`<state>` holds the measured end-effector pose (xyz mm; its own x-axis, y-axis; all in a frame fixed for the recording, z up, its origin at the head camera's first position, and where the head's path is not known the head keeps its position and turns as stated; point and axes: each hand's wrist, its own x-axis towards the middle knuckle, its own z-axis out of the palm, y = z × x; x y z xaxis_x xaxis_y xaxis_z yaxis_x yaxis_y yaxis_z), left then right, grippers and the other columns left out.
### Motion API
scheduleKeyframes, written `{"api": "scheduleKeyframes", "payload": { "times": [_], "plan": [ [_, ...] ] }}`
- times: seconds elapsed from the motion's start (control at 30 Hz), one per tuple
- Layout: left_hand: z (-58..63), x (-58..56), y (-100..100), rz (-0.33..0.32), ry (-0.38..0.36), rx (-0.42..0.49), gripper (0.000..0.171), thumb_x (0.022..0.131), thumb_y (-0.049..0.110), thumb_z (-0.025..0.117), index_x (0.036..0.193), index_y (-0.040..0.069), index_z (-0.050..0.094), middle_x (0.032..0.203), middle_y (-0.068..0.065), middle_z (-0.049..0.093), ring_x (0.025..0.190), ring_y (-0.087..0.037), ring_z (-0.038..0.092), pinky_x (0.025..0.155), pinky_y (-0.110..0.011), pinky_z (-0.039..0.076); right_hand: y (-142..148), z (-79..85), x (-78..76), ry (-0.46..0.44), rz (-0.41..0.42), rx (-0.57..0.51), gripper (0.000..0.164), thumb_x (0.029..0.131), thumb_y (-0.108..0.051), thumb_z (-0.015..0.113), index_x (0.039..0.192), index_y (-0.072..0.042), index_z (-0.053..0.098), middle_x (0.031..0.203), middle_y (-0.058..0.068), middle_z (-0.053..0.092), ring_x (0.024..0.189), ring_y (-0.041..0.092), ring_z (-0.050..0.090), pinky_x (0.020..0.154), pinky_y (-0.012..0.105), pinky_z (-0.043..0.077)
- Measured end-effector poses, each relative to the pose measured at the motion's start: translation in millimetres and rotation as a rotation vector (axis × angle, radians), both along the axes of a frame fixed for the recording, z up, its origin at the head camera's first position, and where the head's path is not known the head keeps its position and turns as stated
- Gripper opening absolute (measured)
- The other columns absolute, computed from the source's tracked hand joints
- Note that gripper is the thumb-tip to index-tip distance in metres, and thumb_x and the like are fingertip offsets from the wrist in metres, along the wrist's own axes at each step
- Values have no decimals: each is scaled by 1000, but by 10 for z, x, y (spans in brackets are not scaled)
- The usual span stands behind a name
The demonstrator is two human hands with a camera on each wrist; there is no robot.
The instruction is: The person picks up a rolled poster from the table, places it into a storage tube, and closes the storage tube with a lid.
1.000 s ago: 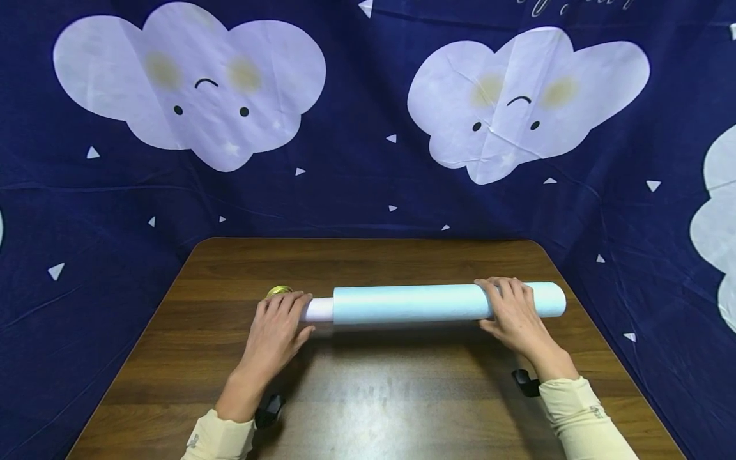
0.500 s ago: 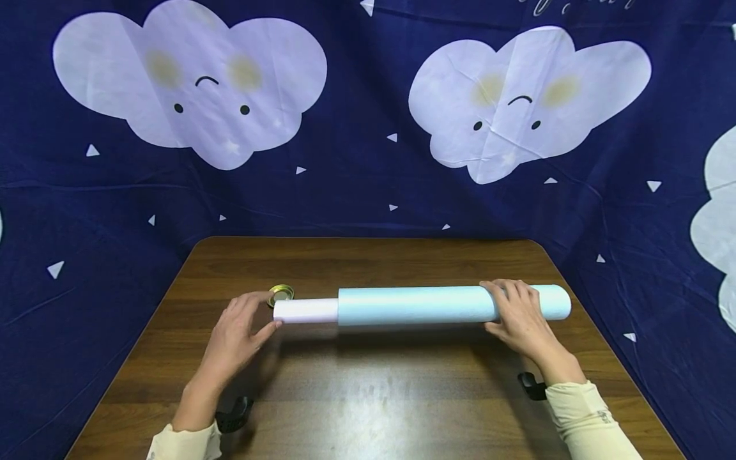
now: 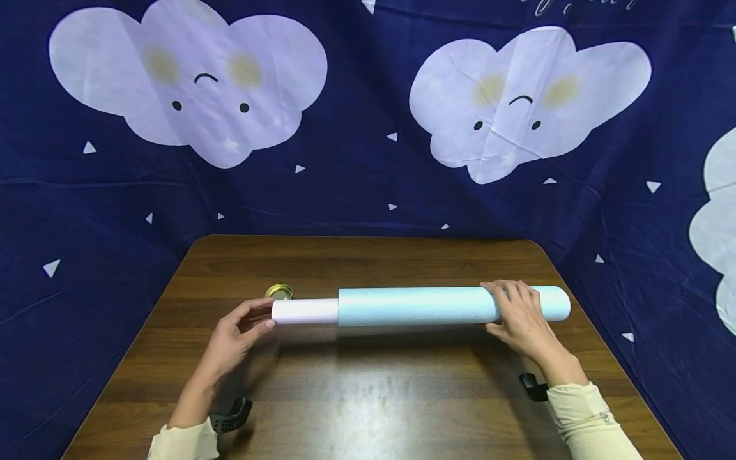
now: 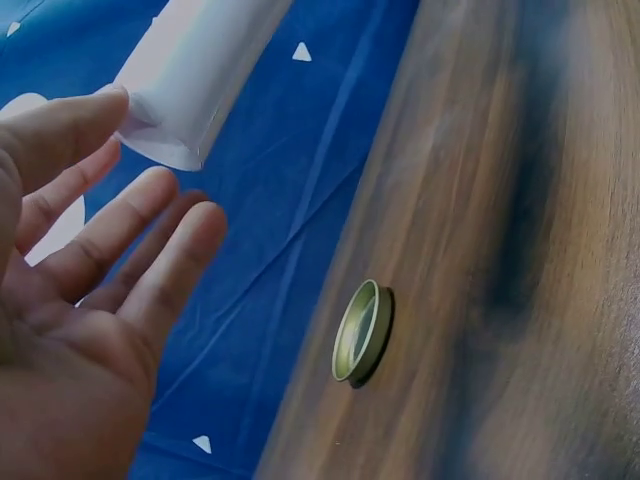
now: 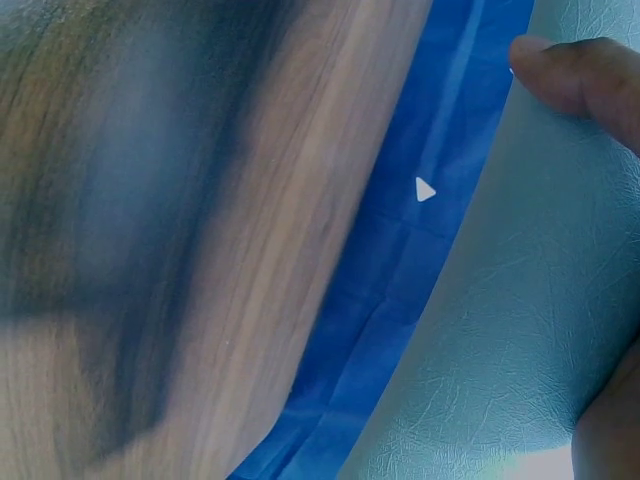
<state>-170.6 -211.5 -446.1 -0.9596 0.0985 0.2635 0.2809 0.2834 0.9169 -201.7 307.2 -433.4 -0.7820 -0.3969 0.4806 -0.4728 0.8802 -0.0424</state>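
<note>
White tube (image 3: 305, 311) uncovered at its left end

It juts left from a light-blue roll (image 3: 411, 306) above the wooden table (image 3: 368, 377). The left hand (image 3: 231, 335) has slid back to its tip, fingers loosely spread; the right hand (image 3: 526, 329) grips the roll, apparently bearing it alone. Lettering (image 3: 542, 7) at far right is unreadable.

Pale-blue outer tube (image 3: 416, 306), white inner tube (image 3: 305, 311); gold lid (image 4: 364, 334); brown wood-grained table (image 3: 379, 390).
</note>
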Motion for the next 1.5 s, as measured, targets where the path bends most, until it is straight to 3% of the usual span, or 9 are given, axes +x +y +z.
{"api": "scheduleKeyframes", "payload": {
  "times": [0.13, 0.37, 0.77, 0.9, 1.17, 1.5],
  "plan": [
    [-24, -9, -22, -27, -13, 49, 41, 88, 8, 64, 126, 0, 54, 118, -3, 62, 104, 0, 60, 82, -16, 52, 4, -4, 3, -4, -1, 0, 82, 56, -17, 87, 128, -10, 48, 113, 17, 53, 104, 39, 46, 87, 58, 31],
    [-55, -17, -38, -53, -38, 59, 44, 87, 7, 65, 129, -1, 52, 115, 13, 60, 106, -1, 59, 82, -15, 52, 6, -11, -2, -12, 9, -5, 82, 56, -17, 87, 128, -9, 49, 114, 17, 53, 105, 39, 46, 87, 57, 31],
    [-67, -29, 43, -74, -43, 98, 46, 86, 6, 66, 128, -4, 51, 111, 18, 61, 103, 0, 60, 82, -15, 52, -28, -17, -7, -10, 12, -4, 81, 56, -18, 87, 128, -9, 49, 114, 18, 54, 105, 40, 46, 88, 57, 31],
    [-77, -40, 102, -80, -45, 93, 46, 85, 6, 67, 128, -3, 52, 112, 14, 61, 102, 1, 60, 82, -16, 52, -50, -16, -6, -12, 8, 2, 83, 56, -17, 88, 128, -10, 49, 114, 18, 54, 105, 41, 46, 89, 59, 31],
    [-107, -88, 263, -94, -31, 80, 44, 86, 7, 66, 127, -3, 53, 120, -23, 59, 101, 2, 59, 83, -15, 51, -73, -19, -17, -11, 11, 7, 82, 56, -18, 87, 128, -9, 49, 113, 18, 54, 105, 41, 47, 89, 60, 32],
    [-81, -128, 540, -138, -41, 107, 43, 84, 7, 68, 124, -1, 56, 120, -22, 60, 101, -3, 61, 84, -16, 52, -94, -39, -35, -9, 13, 6, 82, 56, -19, 88, 127, -10, 50, 114, 18, 54, 106, 42, 47, 90, 61, 32]
  ]
}}
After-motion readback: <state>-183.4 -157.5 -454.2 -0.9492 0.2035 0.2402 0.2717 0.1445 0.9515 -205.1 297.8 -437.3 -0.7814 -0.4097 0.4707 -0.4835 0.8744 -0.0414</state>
